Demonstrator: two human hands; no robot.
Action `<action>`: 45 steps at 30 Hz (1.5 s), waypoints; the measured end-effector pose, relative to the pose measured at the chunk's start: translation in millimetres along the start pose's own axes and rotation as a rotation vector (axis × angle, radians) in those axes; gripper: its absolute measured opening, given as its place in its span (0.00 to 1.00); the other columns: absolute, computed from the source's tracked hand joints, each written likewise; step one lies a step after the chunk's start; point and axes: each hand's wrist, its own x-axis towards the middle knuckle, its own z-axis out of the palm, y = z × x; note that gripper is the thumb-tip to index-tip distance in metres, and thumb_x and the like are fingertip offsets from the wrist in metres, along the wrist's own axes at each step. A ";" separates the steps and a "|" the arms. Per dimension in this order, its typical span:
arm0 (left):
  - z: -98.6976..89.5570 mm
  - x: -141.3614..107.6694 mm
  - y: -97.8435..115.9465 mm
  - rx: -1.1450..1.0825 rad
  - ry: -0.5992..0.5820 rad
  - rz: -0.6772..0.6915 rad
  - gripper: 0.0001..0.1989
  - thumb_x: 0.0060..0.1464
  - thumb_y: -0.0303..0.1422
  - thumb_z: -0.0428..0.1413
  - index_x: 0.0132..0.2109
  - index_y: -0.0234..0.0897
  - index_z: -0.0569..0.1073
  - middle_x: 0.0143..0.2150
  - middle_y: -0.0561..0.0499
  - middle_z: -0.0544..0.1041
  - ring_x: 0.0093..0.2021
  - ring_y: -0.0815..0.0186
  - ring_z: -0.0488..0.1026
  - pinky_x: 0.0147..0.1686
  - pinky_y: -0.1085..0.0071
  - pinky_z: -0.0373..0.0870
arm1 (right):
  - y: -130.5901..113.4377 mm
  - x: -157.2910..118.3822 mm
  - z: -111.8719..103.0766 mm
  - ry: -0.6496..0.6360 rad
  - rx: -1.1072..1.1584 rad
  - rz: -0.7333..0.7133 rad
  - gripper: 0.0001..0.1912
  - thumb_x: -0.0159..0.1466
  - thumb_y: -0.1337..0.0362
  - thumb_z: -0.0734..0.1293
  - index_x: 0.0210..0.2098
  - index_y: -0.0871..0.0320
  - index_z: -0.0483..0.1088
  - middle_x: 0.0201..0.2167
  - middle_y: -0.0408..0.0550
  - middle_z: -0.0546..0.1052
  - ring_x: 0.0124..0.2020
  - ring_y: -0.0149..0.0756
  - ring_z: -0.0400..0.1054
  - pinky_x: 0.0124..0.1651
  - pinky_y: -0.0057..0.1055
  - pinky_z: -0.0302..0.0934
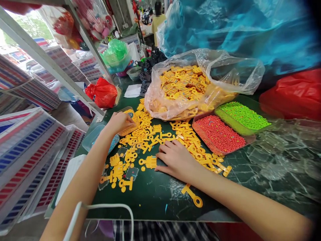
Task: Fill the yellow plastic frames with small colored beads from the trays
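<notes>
My left hand (119,122) dips its fingertips into a small tub of yellow beads (134,115). Its fingers are pressed together, and whatever is between them is too small to make out. On the green tabletop, my right hand (174,156) has thumb and forefinger at the right end of a flat yellow plastic piece (151,162) with a ring at its other end. Loose yellow plastic parts (147,140) lie in a heap between and beyond my hands. Under my left forearm is a tub of blue beads (114,144), partly hidden.
A clear bag of yellow parts (185,83) stands at the back. To its right are tubs of red beads (220,134) and green beads (243,115). Clear plastic pieces (271,160) lie at the right. A red bag (102,93) sits by the shelf post. A person (157,25) is far behind.
</notes>
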 end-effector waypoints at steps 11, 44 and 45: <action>-3.6 1.6 0.4 0.013 0.008 0.020 0.14 0.57 0.42 0.56 0.35 0.37 0.81 0.42 0.44 0.82 0.45 0.53 0.74 0.45 0.61 0.60 | 2.3 -0.6 -5.8 0.016 -0.003 -0.011 0.16 0.61 0.50 0.71 0.34 0.58 0.77 0.33 0.49 0.76 0.40 0.41 0.66 0.39 0.34 0.50; 53.6 -124.1 81.7 -0.501 0.270 0.235 0.17 0.63 0.48 0.52 0.39 0.47 0.83 0.37 0.51 0.77 0.41 0.62 0.70 0.44 0.63 0.61 | -0.7 -2.2 1.6 -0.031 0.075 -0.033 0.10 0.65 0.57 0.70 0.33 0.58 0.77 0.34 0.48 0.77 0.40 0.39 0.65 0.38 0.34 0.46; 53.4 -124.2 80.9 -0.505 0.270 0.224 0.17 0.63 0.48 0.53 0.39 0.47 0.83 0.37 0.51 0.77 0.41 0.62 0.70 0.44 0.63 0.62 | -0.6 -2.3 2.0 -0.032 0.074 -0.033 0.11 0.65 0.57 0.70 0.33 0.58 0.77 0.34 0.48 0.77 0.40 0.39 0.65 0.38 0.34 0.46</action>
